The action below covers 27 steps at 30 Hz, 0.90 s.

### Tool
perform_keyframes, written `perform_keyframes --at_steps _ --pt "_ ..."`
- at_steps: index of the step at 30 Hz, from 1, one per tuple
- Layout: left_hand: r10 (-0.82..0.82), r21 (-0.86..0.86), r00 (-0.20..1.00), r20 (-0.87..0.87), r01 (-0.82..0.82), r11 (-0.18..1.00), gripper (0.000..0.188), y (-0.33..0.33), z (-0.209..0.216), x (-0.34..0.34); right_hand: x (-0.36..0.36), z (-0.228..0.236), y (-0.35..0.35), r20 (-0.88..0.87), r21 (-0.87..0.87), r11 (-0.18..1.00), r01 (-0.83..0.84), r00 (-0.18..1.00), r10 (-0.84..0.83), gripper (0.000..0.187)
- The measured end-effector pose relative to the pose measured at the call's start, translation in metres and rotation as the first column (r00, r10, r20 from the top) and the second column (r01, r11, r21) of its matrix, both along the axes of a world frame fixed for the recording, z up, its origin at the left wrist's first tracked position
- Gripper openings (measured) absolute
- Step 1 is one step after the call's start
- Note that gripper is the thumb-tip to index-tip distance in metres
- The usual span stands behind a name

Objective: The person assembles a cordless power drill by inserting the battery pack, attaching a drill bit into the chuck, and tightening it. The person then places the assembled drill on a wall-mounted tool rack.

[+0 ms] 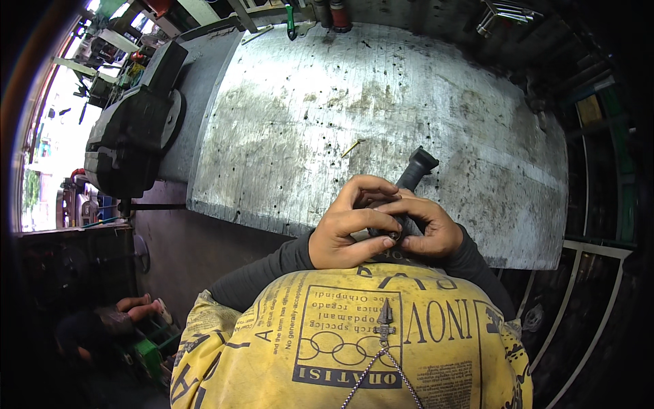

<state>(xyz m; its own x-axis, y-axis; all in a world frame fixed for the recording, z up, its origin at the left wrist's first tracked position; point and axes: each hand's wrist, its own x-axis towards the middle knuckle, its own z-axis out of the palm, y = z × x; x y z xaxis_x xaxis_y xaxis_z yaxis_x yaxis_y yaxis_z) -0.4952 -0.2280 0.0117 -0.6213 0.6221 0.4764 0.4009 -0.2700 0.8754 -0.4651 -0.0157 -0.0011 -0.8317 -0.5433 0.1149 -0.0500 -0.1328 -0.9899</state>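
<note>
Close to my body, at the near edge of the workbench (286, 136), both hands meet around a dark cylindrical tool (413, 174) with a wider, blocky far end. The tool points away from me and slightly right, its far end over the bench top. My left hand (351, 228) curls in from the left, with thumb and fingers closed at a small round dark piece (394, 236) at the tool's near end. My right hand (432, 228) wraps the tool from the right. Fingers hide most of the tool's near part.
A thin yellowish stick-like piece (351, 148) lies mid-bench. A large dark vise-like machine (126, 140) stands at the left. At the back are a green-handled tool (291, 24) and a red-and-black cylinder (339, 17). Another person (116, 320) is at lower left; metal racks stand right.
</note>
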Motion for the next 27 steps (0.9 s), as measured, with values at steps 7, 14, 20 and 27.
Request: perform_keyframes --at_steps 7,14,20,27 --pt "0.003 0.002 1.000 0.024 -0.003 1.000 0.019 -0.001 -0.001 0.001 0.013 -0.007 -0.009 0.083 -0.011 0.999 0.039 0.996 -0.038 0.068" --pt "-0.003 0.003 1.000 0.005 0.003 1.000 0.019 0.000 -0.001 0.001 -0.003 -0.008 0.004 -0.318 0.172 0.985 -0.034 0.944 0.088 0.066" --pt "0.003 -0.037 1.000 0.007 -0.003 0.999 0.019 -0.002 0.001 0.001 0.011 -0.003 -0.006 0.134 -0.049 0.997 0.058 0.990 -0.051 0.054" --pt "-0.023 -0.010 0.999 0.045 0.023 1.000 0.018 0.000 0.000 0.002 -0.002 -0.009 0.002 -0.213 0.097 0.995 -0.005 0.977 0.026 0.058"
